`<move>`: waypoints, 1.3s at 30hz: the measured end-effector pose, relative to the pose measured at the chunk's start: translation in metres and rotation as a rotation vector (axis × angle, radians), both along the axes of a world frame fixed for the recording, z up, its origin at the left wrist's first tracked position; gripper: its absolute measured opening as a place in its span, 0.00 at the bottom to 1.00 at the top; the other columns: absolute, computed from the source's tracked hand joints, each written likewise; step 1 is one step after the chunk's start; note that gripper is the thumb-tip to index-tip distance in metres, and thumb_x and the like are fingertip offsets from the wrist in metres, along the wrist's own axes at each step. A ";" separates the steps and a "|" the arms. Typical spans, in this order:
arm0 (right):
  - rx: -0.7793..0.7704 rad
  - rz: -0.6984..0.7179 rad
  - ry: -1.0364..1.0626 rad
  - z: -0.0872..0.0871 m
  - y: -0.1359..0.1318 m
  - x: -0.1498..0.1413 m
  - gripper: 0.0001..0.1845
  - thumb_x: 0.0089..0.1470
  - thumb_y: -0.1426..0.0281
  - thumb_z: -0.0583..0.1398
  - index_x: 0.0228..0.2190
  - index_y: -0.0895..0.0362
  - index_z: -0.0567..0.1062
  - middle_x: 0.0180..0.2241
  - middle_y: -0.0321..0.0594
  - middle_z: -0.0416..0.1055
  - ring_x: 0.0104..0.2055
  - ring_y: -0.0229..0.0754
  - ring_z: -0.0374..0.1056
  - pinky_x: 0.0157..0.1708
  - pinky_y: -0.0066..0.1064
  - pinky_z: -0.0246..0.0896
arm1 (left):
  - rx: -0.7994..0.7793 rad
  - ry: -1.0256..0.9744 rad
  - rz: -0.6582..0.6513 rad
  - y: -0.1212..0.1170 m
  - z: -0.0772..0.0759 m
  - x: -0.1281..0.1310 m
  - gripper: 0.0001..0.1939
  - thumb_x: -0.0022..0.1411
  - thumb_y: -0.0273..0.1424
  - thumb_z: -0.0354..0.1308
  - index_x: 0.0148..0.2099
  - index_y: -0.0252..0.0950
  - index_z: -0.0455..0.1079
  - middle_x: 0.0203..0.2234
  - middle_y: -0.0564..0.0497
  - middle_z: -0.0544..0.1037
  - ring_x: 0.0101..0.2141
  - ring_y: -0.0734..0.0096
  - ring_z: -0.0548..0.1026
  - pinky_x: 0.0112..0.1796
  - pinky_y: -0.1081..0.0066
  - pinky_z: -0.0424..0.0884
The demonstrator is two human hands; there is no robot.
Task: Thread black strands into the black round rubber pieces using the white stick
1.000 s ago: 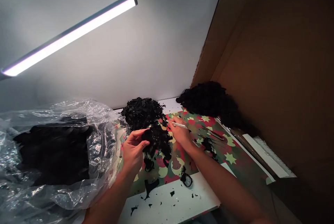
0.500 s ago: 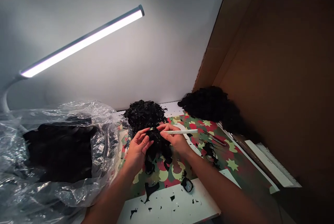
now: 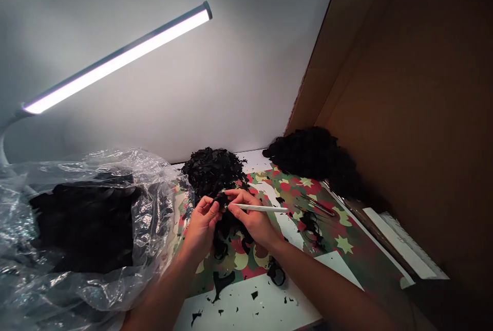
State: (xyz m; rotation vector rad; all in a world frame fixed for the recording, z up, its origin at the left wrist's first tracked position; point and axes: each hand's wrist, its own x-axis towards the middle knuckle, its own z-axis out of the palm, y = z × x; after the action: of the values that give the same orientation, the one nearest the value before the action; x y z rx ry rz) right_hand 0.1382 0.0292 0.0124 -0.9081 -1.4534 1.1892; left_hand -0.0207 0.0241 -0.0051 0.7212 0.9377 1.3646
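Note:
Between my fingertips is a small dark piece (image 3: 222, 199), thin and black; its exact kind is hard to make out. My left hand (image 3: 203, 220) is closed, pinching that piece from the left. My right hand (image 3: 250, 215) is closed around a slim white stick (image 3: 265, 208), shaped like a pen or craft-knife handle, which points out to the right. Its inner tip meets the black piece between the hands. Below and behind my fingers lies a heap of black scraps (image 3: 213, 166), partly covered by my hands.
A clear plastic bag (image 3: 154, 218) holding black pieces (image 3: 88, 228) lies at left. Another black pile (image 3: 311, 156) leans against the cardboard wall (image 3: 404, 89). Tweezers-like tools (image 3: 318, 205) lie on the patterned sheet (image 3: 342, 243). Scraps dot the white board (image 3: 246, 310). A lamp (image 3: 123, 58) shines above.
My hands have come together and now meet at the small black piece. My left fingers, spread before, are now pinched. The white stick has shifted slightly left and down.

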 end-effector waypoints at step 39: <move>-0.254 0.072 -0.002 -0.010 0.026 0.020 0.19 0.57 0.51 0.62 0.31 0.55 0.75 0.25 0.34 0.66 0.26 0.36 0.60 0.24 0.27 0.53 | 0.178 0.638 -0.271 0.001 0.012 -0.018 0.15 0.57 0.37 0.66 0.45 0.38 0.79 0.38 0.49 0.77 0.41 0.62 0.75 0.42 0.67 0.71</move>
State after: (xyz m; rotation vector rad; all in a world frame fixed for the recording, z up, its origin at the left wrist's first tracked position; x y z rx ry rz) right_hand 0.1585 0.0556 0.0026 -1.0351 -1.3655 1.4507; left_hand -0.0386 0.0254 0.0072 1.4167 1.1642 0.9928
